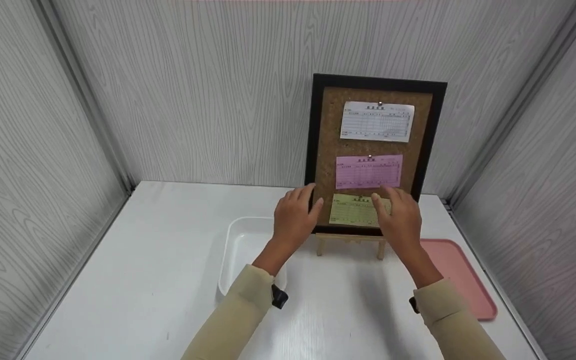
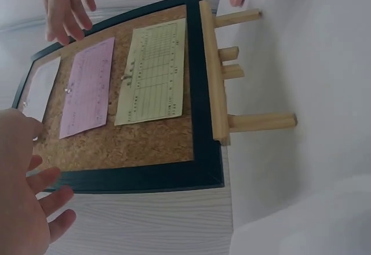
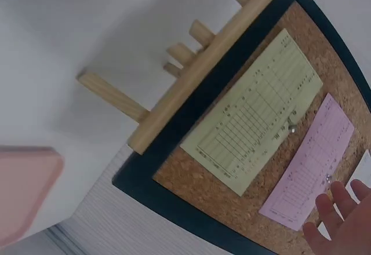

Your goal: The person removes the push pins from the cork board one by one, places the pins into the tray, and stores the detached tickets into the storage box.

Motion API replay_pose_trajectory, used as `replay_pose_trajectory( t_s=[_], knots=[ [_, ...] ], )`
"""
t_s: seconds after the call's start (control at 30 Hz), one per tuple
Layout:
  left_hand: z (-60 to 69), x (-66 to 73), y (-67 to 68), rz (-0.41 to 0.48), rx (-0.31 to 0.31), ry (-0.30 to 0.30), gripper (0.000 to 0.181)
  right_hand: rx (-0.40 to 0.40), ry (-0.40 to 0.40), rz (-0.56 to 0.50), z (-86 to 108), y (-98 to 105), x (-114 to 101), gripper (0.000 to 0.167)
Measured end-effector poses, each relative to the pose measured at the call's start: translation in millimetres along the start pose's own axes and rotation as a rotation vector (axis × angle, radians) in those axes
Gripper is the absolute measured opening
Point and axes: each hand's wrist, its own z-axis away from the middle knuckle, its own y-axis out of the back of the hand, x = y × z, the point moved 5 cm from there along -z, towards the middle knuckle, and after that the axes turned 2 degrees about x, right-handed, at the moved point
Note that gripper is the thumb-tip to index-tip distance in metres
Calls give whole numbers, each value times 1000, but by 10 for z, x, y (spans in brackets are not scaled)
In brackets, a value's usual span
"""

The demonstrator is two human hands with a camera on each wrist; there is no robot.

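A cork board with a black frame leans on a small wooden easel. Pinned to it, top to bottom, are a white form slip, a pink one and a yellow-green one. By the frame's lower left side is my left hand, fingers apart and slightly bent, holding nothing. My right hand is loosely spread before the lower right of the board and covers part of the yellow-green slip. Both wrist views show a metal push pin in that slip.
A white tray sits on the white table, left of the easel and partly behind my left forearm. To the right lies a pink tray, partly covered by my right arm. Grey wood-patterned walls enclose the table at the back and sides.
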Motion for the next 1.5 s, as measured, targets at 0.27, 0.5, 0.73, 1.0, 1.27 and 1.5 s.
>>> replay_pose_trajectory(
  t_s=[0.27,0.5,0.73,1.0,1.27,1.5],
  knots=[
    [-463,165,-43,91,-55,74,45,142,96,-33,-502,240,-153,39],
    [-794,243,-46,200,-63,139,43,163,68,-15,-938,342,-258,42],
    [-1031,255,-135,267,-92,219,44,145,1,-7,-1313,343,-324,40],
    [-1196,250,-214,323,-112,298,44,146,-42,-40,-1621,266,-378,35],
    [-1303,353,-295,384,-101,316,40,140,-124,-58,-1787,234,-249,32],
    [-1355,399,-292,414,-120,336,39,118,-158,-36,-1875,188,-290,29]
  ],
)
